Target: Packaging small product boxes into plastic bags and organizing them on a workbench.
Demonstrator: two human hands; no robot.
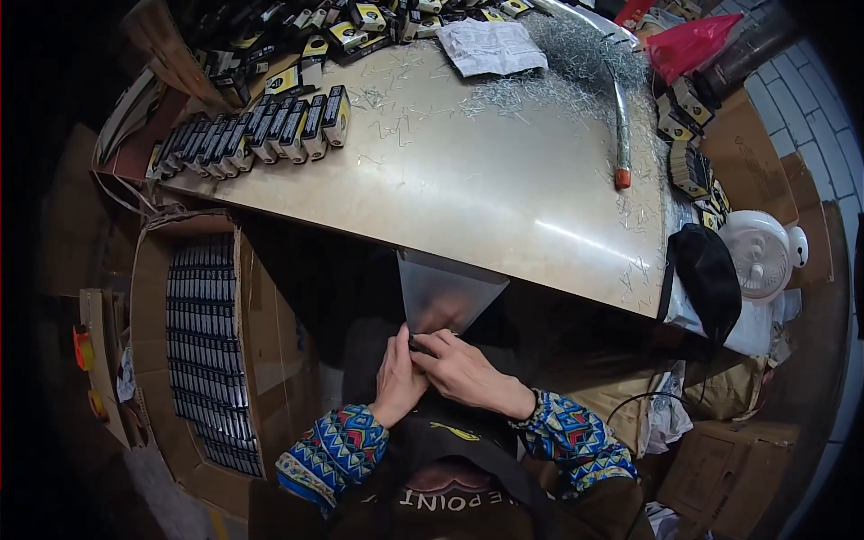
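Observation:
In front of my lap, just below the table's near edge, my left hand [397, 380] and my right hand [470, 374] meet with fingers bent in a pinch. A small dark piece [415, 344] shows between the fingertips. My fingers cover most of it, so its kind is hidden. Right behind the fingertips a translucent plastic sheet [453, 281] hangs down from the table edge, narrowing toward my hands. Patterned blue sleeve cuffs cover both wrists.
The wooden table [432, 193] bears a row of small black-and-yellow boxes [270, 130], a heap of bent metal wires [576, 58], crumpled paper [490, 47] and an orange-tipped silver tube [621, 135]. An open carton [270, 333] of packed boxes stands left; a white fan [759, 256] stands right.

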